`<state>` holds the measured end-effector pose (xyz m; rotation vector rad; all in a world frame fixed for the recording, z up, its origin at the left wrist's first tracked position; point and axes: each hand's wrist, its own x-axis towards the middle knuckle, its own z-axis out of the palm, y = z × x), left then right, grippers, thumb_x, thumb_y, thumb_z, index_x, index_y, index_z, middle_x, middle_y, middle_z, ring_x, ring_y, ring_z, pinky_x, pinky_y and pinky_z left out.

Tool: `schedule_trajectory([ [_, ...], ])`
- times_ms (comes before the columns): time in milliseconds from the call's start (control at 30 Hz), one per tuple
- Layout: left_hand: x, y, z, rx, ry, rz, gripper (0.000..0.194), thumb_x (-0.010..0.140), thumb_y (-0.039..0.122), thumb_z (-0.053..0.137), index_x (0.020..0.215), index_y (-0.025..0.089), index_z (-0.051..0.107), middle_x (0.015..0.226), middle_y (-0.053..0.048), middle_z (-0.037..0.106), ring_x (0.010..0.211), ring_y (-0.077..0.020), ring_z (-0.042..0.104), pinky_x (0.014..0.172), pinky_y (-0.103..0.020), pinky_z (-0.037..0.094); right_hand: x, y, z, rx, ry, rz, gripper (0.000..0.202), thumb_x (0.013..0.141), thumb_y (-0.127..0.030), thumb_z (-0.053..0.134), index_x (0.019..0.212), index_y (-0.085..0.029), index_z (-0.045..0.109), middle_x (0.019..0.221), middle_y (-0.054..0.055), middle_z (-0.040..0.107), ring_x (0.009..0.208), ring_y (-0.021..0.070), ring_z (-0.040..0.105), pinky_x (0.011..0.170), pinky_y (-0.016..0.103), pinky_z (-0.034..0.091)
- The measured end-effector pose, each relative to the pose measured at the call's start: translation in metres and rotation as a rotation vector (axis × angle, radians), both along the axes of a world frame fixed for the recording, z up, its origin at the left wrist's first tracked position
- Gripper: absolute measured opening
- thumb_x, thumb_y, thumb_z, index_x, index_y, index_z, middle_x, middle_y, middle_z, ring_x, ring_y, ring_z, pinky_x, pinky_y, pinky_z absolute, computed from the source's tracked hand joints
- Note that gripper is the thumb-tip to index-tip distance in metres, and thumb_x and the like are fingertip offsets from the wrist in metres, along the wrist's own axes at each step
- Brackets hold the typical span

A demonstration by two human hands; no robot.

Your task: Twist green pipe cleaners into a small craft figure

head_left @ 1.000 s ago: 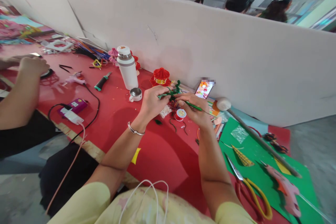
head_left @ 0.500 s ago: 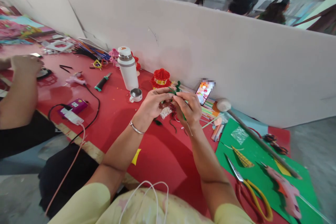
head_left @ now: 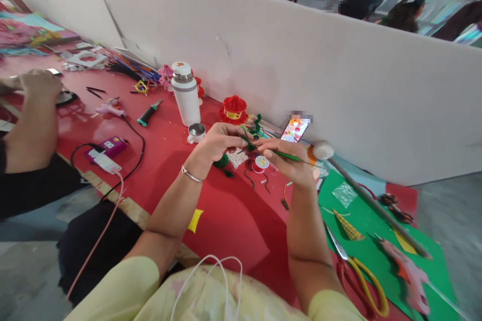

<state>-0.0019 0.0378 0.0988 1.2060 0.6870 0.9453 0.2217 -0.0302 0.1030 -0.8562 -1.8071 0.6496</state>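
My left hand (head_left: 222, 143) is closed in a pinch on a dark green fuzzy stem piece (head_left: 250, 146), with thin ends sticking up past the fingers. Beside it, my right hand (head_left: 291, 158) has its fingers pressed together at the same piece. A slim green stem with a thin wire end (head_left: 288, 155) lies across that hand, pointing right. Just below the hands are a spool of red thread (head_left: 260, 164), a patch of small white beads (head_left: 238, 158) and a dark green bundle (head_left: 221, 161). What the fingertips pinch is partly hidden.
Behind stand a white thermos (head_left: 185, 95), its cup (head_left: 196, 133), a red ornament (head_left: 233, 109) and a phone (head_left: 296, 128). Scissors (head_left: 357, 271), a pink glue gun (head_left: 408, 276) and a stick (head_left: 376, 200) lie right. A co-worker's arm (head_left: 39, 120) is at left.
My right hand has turned and shifted right, and the green stem has swung from hanging downward to pointing right. The red spool now shows below the hands.
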Motion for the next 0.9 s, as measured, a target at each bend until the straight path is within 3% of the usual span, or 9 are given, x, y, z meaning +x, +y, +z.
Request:
schedule_trajectory([
  [100, 0.001, 0.000, 0.000, -0.048, -0.019, -0.092, 0.022, 0.058, 0.021, 0.089, 0.079, 0.018, 0.087, 0.058, -0.003, 0.068, 0.043, -0.0072, 0.049, 0.041, -0.023, 0.032, 0.005, 0.003, -0.005, -0.114, 0.131, 0.064, 0.014, 0.096, -0.039, 0.078, 0.097, -0.028, 0.086, 0.103, 0.004, 0.087, 0.098, 0.0241, 0.083, 0.099, 0.044, 0.067],
  [233, 0.001, 0.001, 0.000, -0.106, -0.058, -0.169, 0.023, 0.059, 0.022, 0.089, 0.082, 0.019, 0.087, 0.057, -0.002, 0.067, 0.043, -0.0073, 0.052, 0.041, -0.022, 0.034, 0.008, 0.005, -0.008, -0.231, 0.331, 0.167, 0.019, 0.093, -0.046, 0.080, 0.097, -0.027, 0.086, 0.103, 0.005, 0.087, 0.082, 0.0223, 0.082, 0.077, 0.039, 0.070],
  [400, 0.003, -0.001, -0.001, -0.090, -0.094, -0.151, 0.024, 0.059, 0.022, 0.091, 0.083, 0.020, 0.088, 0.062, -0.002, 0.072, 0.047, -0.0076, 0.055, 0.045, -0.021, 0.041, 0.003, 0.008, -0.012, -0.296, 0.397, 0.168, 0.031, 0.089, -0.055, 0.082, 0.092, -0.024, 0.083, 0.103, 0.008, 0.087, 0.078, 0.0226, 0.082, 0.076, 0.041, 0.071],
  [533, 0.007, -0.005, -0.005, -0.051, -0.143, -0.107, 0.027, 0.064, 0.027, 0.092, 0.089, 0.020, 0.089, 0.070, -0.003, 0.075, 0.052, -0.0091, 0.060, 0.049, -0.023, 0.048, -0.010, 0.022, -0.028, -0.249, 0.482, 0.148, 0.039, 0.086, -0.064, 0.080, 0.088, -0.025, 0.081, 0.097, 0.007, 0.085, 0.069, 0.0187, 0.076, 0.064, 0.035, 0.067],
  [600, 0.011, -0.006, -0.006, -0.029, -0.150, -0.055, 0.029, 0.066, 0.028, 0.091, 0.094, 0.020, 0.089, 0.075, -0.003, 0.077, 0.053, -0.0088, 0.061, 0.050, -0.022, 0.049, -0.017, 0.028, -0.035, -0.173, 0.474, 0.080, 0.038, 0.087, -0.065, 0.079, 0.091, -0.027, 0.082, 0.100, 0.006, 0.082, 0.076, 0.0187, 0.075, 0.067, 0.035, 0.065],
  [767, 0.015, -0.012, -0.002, 0.014, -0.145, 0.077, 0.031, 0.067, 0.028, 0.092, 0.097, 0.019, 0.088, 0.079, -0.004, 0.079, 0.056, -0.0091, 0.063, 0.052, -0.022, 0.051, -0.020, 0.031, -0.035, 0.060, 0.310, -0.111, 0.032, 0.090, -0.062, 0.077, 0.098, -0.033, 0.085, 0.100, 0.004, 0.079, 0.103, 0.0253, 0.074, 0.095, 0.046, 0.061],
  [900, 0.016, -0.014, 0.001, 0.026, -0.175, 0.074, 0.034, 0.064, 0.030, 0.098, 0.096, 0.021, 0.088, 0.087, -0.005, 0.081, 0.061, -0.0097, 0.065, 0.054, -0.023, 0.052, -0.018, 0.027, -0.031, 0.075, 0.292, -0.113, 0.031, 0.092, -0.060, 0.075, 0.099, -0.032, 0.086, 0.102, 0.005, 0.079, 0.101, 0.0251, 0.074, 0.092, 0.045, 0.060],
])
